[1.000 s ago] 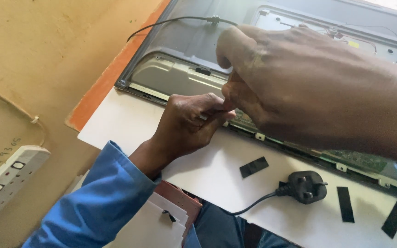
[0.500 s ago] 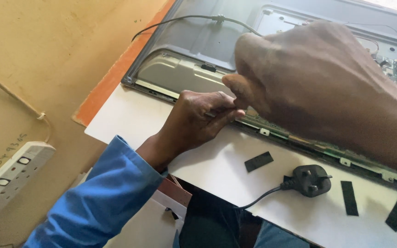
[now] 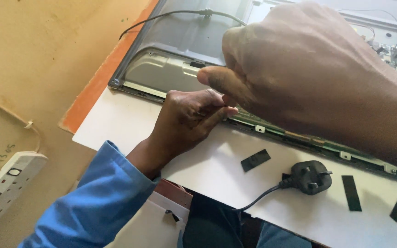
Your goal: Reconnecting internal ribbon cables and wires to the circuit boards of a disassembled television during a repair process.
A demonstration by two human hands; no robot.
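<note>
An opened flat display panel (image 3: 171,69) lies on a white table (image 3: 116,124), its grey metal back facing up. My left hand (image 3: 187,120), in a blue sleeve, rests on the panel's lower edge with its fingers closed and the thumb laid over them. My right hand (image 3: 299,73) hovers close to the camera just above it. Its thumb is pinched against the curled fingers, touching the left hand's fingertips. Whatever lies between the fingers is hidden.
A black mains plug (image 3: 311,177) with its cable lies on the table near the front edge, among black tape strips (image 3: 255,160). A white power strip (image 3: 5,183) sits at the far left. A thin black cable (image 3: 180,14) crosses the panel's top. An orange board (image 3: 111,69) shows beneath the panel.
My right hand has risen nearer the camera and shifted right. The left hand stays pinched at the panel's edge. The view has drifted, so the panel sits further right.
</note>
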